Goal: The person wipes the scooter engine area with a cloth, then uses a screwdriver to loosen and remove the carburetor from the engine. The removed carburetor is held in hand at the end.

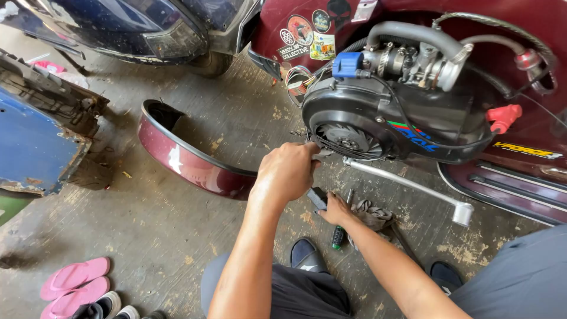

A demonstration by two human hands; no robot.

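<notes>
Head view: screwdriver (pixel 338 235) upright, handle nearest

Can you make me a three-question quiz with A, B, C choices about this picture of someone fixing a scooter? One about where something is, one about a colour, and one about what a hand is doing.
1. Where do the pink flip-flops lie?
A. bottom left on the floor
B. on the engine
C. inside the curved panel

2. What colour is the curved panel on the floor?
A. green
B. dark red
C. white

3. What is the left hand doing?
A. lying flat on the floor
B. holding a flip-flop
C. closed in a fist at the black fan cover

Answers:
1 A, they sit by the lower left corner.
2 B, its shiny skin is maroon.
3 C, its knuckles curl right below the fan.
</notes>
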